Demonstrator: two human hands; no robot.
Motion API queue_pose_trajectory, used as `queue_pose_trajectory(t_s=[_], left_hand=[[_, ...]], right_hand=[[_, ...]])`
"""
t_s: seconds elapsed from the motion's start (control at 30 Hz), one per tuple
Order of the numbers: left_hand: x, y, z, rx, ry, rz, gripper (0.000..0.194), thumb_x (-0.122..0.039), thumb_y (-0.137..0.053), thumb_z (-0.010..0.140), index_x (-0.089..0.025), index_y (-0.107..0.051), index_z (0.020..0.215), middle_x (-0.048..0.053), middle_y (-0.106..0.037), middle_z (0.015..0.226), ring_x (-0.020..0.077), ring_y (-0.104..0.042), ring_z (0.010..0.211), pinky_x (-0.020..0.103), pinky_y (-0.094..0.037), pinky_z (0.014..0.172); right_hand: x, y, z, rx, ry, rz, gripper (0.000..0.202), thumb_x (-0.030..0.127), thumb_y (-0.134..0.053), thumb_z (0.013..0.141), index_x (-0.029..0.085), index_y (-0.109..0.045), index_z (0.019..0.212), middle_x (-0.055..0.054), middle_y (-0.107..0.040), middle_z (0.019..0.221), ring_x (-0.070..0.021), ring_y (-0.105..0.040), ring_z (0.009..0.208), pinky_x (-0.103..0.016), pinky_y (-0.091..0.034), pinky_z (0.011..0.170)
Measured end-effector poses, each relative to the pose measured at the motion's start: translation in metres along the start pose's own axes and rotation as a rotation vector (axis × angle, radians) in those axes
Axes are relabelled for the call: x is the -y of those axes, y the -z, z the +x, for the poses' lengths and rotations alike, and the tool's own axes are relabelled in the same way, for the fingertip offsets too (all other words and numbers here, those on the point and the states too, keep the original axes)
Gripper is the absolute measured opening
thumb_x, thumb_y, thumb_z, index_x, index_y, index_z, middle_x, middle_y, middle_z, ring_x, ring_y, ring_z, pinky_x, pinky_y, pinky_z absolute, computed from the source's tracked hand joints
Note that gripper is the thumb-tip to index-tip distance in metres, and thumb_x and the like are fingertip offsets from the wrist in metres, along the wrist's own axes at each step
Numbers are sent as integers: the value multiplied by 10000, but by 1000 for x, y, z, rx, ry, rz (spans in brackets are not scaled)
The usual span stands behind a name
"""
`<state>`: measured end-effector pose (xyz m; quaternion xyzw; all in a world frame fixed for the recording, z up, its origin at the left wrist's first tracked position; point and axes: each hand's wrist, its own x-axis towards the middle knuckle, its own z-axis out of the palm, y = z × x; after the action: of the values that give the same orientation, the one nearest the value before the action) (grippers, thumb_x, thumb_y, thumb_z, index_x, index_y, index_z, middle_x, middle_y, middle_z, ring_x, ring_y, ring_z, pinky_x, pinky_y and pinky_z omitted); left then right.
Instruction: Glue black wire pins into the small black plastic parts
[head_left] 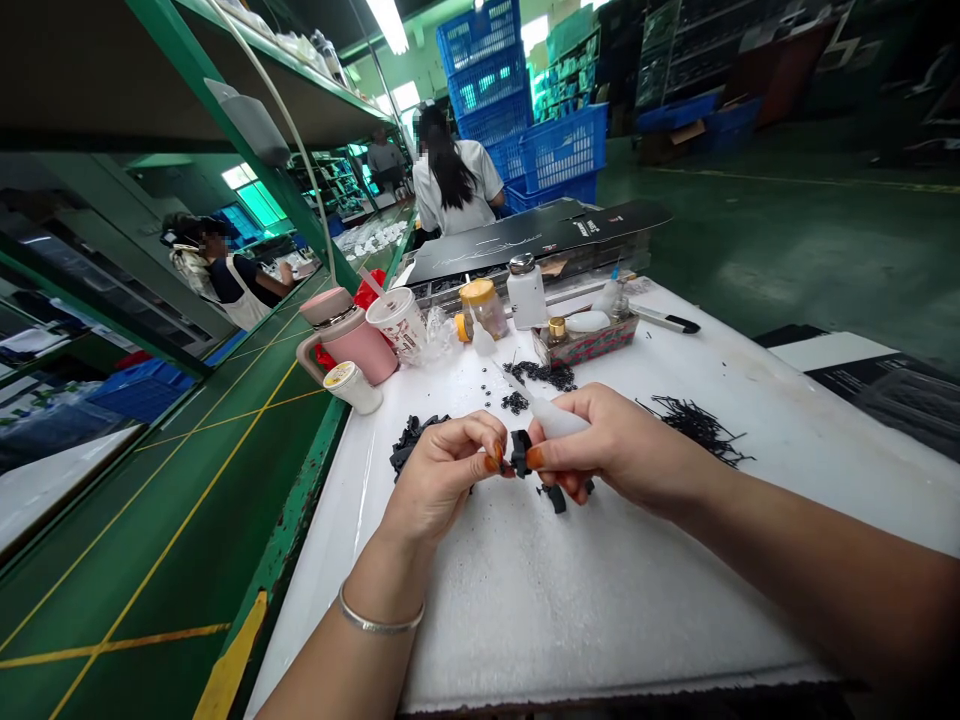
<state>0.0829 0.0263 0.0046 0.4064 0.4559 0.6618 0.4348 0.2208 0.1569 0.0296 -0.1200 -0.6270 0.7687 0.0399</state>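
Left hand (442,465) and right hand (607,435) are held close together at the centre of the frame, fingers curled. By the right, a white squeeze bottle (559,420) is gripped, its tapered end turned toward the upper left. Between the hands a small black piece (520,453) is held, long axis roughly upright in the frame, nearer the right and touched by its thumb. Left thumb and forefinger are pressed together just beside it; whether its edge or another bit is pinched there cannot be told. Across the lower frame a white table (600,620) is spread; at top centre blue crates (491,90) are stacked. A pink mug (358,340) is placed left of centre, thin black sticks (697,428) are heaped at right, and black rings (515,402) are scattered above the hands.
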Motion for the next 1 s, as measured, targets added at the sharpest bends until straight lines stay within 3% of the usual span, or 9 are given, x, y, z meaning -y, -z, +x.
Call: queue_pose_trajectory(t_s=[0.77,1.0], left_hand=[[1,1,-1,-30,-32,65,81,-199,-713,735,-163,-662,684,32,-531,763,137,-517,712,275,-417,681],[1,4,-1,-59,-85,178,56,-191,-717,726,-172,-679,691,30,-536,770,123,-503,710,242,-399,660]], right_hand=[[0,-1,1,-19,-17,-13,118,191,-650,660,130,-549,665,11,-568,546,-72,-482,441,-172,-395,393],[2,-1,1,-36,-34,-41,83,153,-627,645,135,-548,664,14,-565,547,-72,-479,444,-171,-402,396]])
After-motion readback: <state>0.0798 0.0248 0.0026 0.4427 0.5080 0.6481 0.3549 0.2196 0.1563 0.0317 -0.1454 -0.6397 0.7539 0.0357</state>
